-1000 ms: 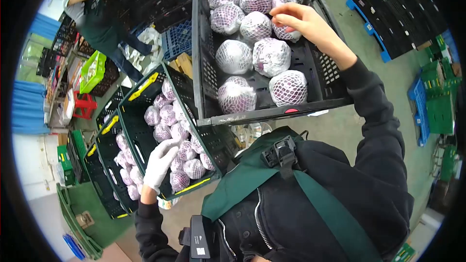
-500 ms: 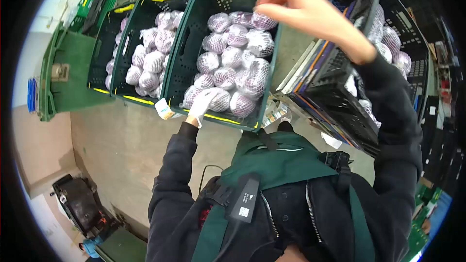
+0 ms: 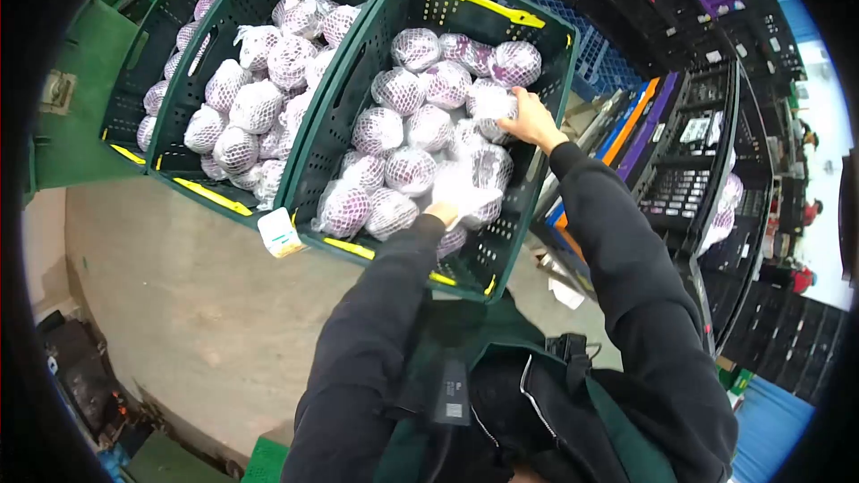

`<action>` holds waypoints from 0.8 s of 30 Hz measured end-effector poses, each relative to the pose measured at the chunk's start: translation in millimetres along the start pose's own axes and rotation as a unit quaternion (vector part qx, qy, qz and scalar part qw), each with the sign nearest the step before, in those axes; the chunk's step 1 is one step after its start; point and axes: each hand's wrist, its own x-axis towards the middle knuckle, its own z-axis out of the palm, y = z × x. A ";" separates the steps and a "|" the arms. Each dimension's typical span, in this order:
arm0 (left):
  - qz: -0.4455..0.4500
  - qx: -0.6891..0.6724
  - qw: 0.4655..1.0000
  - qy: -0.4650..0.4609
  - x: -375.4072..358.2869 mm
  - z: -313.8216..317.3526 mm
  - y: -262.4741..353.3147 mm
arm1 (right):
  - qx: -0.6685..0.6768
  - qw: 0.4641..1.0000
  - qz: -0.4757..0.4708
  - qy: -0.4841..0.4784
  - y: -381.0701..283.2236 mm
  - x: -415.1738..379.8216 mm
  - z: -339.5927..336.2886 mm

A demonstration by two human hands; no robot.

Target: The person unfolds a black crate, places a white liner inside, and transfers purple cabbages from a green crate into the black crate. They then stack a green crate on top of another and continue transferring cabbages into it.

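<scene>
Both my hands are down in a dark green crate (image 3: 351, 249) filled with several purple cabbages in white net sleeves (image 3: 398, 89). My bare right hand (image 3: 528, 121) grips a netted cabbage (image 3: 494, 104) against the crate's right wall. My left hand (image 3: 450, 193), in a white glove, lies on the cabbages near the crate's front edge. It is blurred, so its grip is unclear. My black sleeves and green apron fill the lower frame.
To the left, a second green crate (image 3: 165, 148) holds more netted cabbages. A white label (image 3: 279, 233) hangs between the crates. Stacked black crates (image 3: 689, 152) stand at the right, one showing cabbages (image 3: 723, 210). Bare concrete floor (image 3: 170, 304) lies in front.
My right hand came down from above and now rests in the green crate on a cabbage. My view swung further over this crate. The left hand moved a little right along the front cabbages.
</scene>
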 end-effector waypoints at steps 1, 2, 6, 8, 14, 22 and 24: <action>0.006 0.056 0.998 0.030 9.3 15.3 4.4 | -0.029 0.999 -0.012 -0.020 2.7 4.4 0.9; 0.009 0.112 0.992 0.061 17.2 29.5 6.8 | -0.058 0.997 -0.023 -0.042 4.8 10.3 3.4; -0.078 0.076 0.994 -0.016 30.3 18.2 20.6 | -0.153 0.982 -0.045 -0.096 4.3 28.1 28.6; -0.070 0.095 0.993 0.021 36.2 32.3 13.4 | -0.201 0.973 -0.046 -0.106 -1.8 29.5 40.6; -0.104 0.020 0.994 0.027 38.5 28.4 4.1 | -0.200 0.961 0.004 -0.192 -2.3 53.4 37.0; -0.011 -0.649 0.751 -0.126 19.6 -16.8 -40.3 | -0.165 0.952 -0.005 -0.257 11.5 70.3 37.4; -0.088 -0.669 0.725 -0.133 -7.9 -57.8 -30.9 | -0.137 0.960 -0.009 -0.244 6.6 71.7 33.2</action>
